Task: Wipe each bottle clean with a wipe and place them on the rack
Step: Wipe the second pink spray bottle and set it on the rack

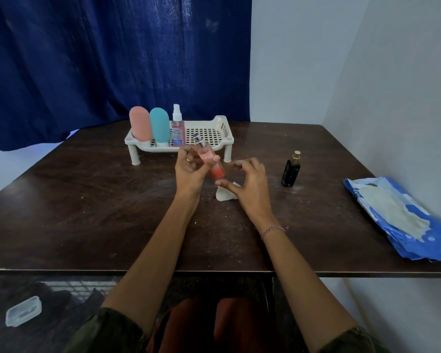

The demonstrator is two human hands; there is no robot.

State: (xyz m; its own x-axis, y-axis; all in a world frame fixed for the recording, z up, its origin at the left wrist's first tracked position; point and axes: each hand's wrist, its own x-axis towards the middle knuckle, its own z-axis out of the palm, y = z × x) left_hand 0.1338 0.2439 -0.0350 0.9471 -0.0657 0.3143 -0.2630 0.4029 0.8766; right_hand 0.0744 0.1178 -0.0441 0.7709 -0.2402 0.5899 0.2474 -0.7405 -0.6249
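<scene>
My left hand grips a slim pink bottle with a silver cap, tilted with the cap pointing up and away, just in front of the rack. My right hand hovers beside the bottle's lower end with fingers spread and curved, holding nothing. A crumpled white wipe lies on the table under that hand. The cream rack holds a pink tube bottle, a teal tube bottle and a small pink spray bottle at its left end. A black bottle with a gold top stands to the right.
A blue pack of wipes lies open near the table's right edge, by the white wall. The dark wooden table shows dusty specks. A blue curtain hangs behind. A clear plastic box lies on the floor at lower left.
</scene>
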